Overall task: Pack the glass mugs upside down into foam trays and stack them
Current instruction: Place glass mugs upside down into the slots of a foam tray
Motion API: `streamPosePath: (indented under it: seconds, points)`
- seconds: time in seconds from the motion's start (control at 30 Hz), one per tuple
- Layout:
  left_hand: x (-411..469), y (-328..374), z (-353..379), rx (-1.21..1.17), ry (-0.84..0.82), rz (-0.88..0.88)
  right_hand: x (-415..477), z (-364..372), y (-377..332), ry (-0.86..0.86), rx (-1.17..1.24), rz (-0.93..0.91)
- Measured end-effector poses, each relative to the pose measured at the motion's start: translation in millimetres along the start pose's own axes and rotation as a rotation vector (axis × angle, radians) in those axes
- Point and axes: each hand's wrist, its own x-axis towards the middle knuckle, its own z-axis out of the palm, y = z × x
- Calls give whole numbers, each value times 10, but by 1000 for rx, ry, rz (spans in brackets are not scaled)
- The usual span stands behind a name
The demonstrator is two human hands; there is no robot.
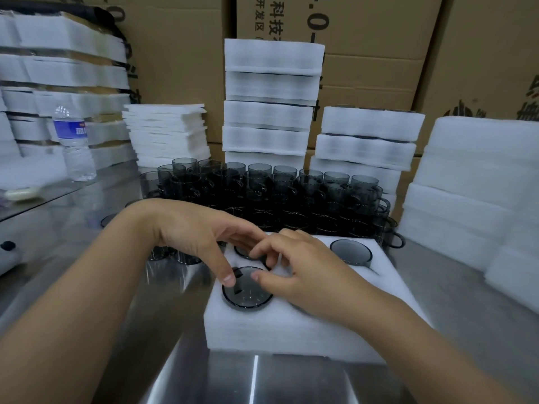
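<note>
Bare steel table (455,287) right of the foam tray (277,330); crowded mugs (262,193) just behind

Cardboard boxes (373,68) behind steel table (466,301)

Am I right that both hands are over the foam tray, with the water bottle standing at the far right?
Not quite: the head view shows the water bottle at the far left. The left hand and right hand are indeed over the foam tray.
</note>
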Motion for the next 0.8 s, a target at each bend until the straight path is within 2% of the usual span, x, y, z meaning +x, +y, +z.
streamPosePath:
  seconds: [0.5, 0.7, 0.77, 0.8]
  points:
    - [42, 9, 5, 92, -2, -32, -10, 9, 5, -29, -102, -51]
    - [19, 25, 16, 0, -40, -18, 0, 20, -6, -6, -116, -66]
    - [24, 38, 29, -56, 27, -11, -5, 15, -16, -1, -113, -65]
    - [32, 47, 31, -77, 119, 1, -8, 13, -20, 3, -109, -64]
